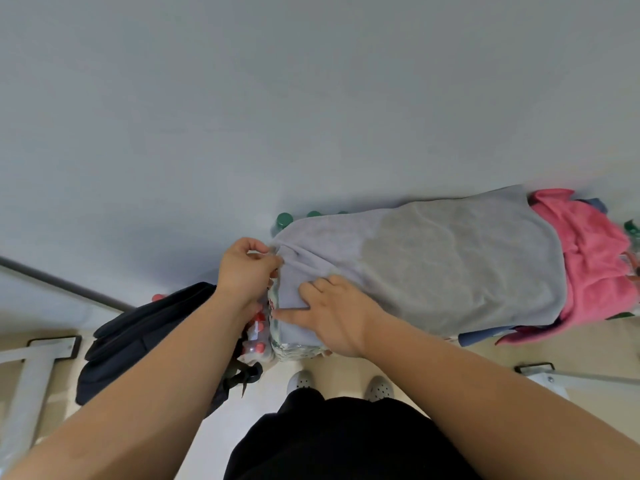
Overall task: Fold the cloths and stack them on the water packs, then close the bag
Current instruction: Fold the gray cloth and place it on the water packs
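Grey cloth (pixel 433 268) spread flat over the water packs (pixel 298 349) at the near edge of the table (pixel 242 98), long side running left to right. Left end directly under both hands; the rest stretching off to the right, well apart from them.

Left hand (pixel 247 268) at the far left corner of the grey cloth, fingers curled, thumb and fingertips pinching the hem, small creases in the fabric fanning out from the pinch. Right hand (pixel 332 313) just beside it on the near side, palm down on the cloth, fingers fairly straight and slightly spread, pointing left, pressing the fabric flat by the near left corner. Hands close together, not touching.

Green caps (pixel 284 219) poking out past the far left edge of the grey cloth. Printed wrap of the water packs visible below the right hand; writing there too small and blurred to read. Red-capped bottles (pixel 256 336) in their own wrap just left of that, partly hidden by the left forearm; label likewise unreadable.

Black bag (pixel 145 337) further left, slumped below the table edge, close against the red-capped bottles. Whether zipped or unzipped: cannot tell.

Pink cloth (pixel 595 258) crumpled at the right end, partly tucked under the grey cloth. Scraps of blue cloth (pixel 478 336) peeking out beneath both along the near edge. White perforated shoes (pixel 303 379) on the pale floor (pixel 450 362), below the hands.
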